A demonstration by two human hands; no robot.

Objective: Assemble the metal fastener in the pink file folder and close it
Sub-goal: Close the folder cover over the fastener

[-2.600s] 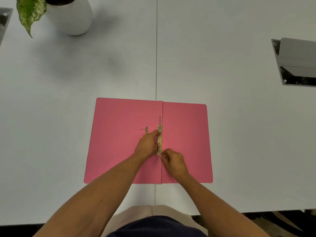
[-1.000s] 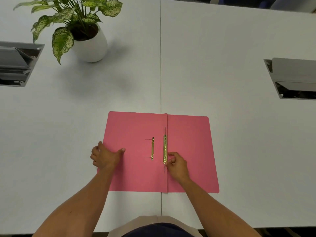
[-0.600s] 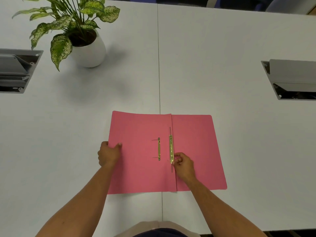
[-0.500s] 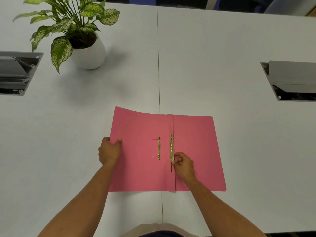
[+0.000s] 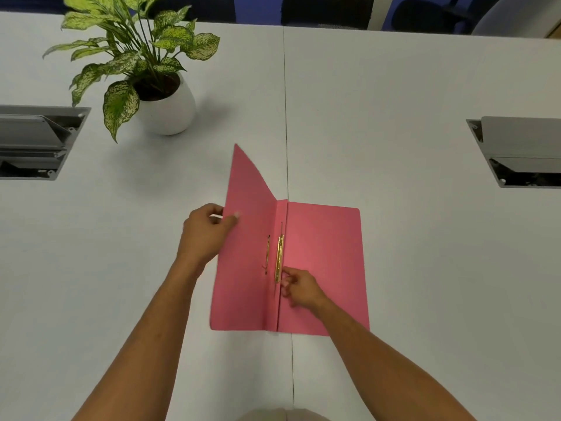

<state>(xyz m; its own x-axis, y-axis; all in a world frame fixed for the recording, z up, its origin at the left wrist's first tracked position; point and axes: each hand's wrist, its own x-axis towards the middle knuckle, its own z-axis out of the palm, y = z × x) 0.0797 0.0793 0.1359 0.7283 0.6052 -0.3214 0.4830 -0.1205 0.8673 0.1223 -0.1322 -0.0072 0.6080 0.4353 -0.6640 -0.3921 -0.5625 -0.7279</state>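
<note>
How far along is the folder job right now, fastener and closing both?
Fastener looks assembled: the gold metal fastener lies flat along the spine of the pink file folder. In hand: the left hand pinches the left cover and has it raised off the table; the right hand rests by the fastener's near end. Left: bring the cover down onto the right half.

The white tabletop (image 5: 394,95) lies bare to the right of and beyond the pink card file folder (image 5: 324,268), and also at the near left. At far left a potted leafy plant in a white round pot (image 5: 165,112) stands in the way, its leaves overhanging the surface. Two grey open cable hatches, one at the left edge (image 5: 33,141) and one at the right (image 5: 519,151), break the surface. The folder's raised left cover (image 5: 246,208) walls off its left side.
</note>
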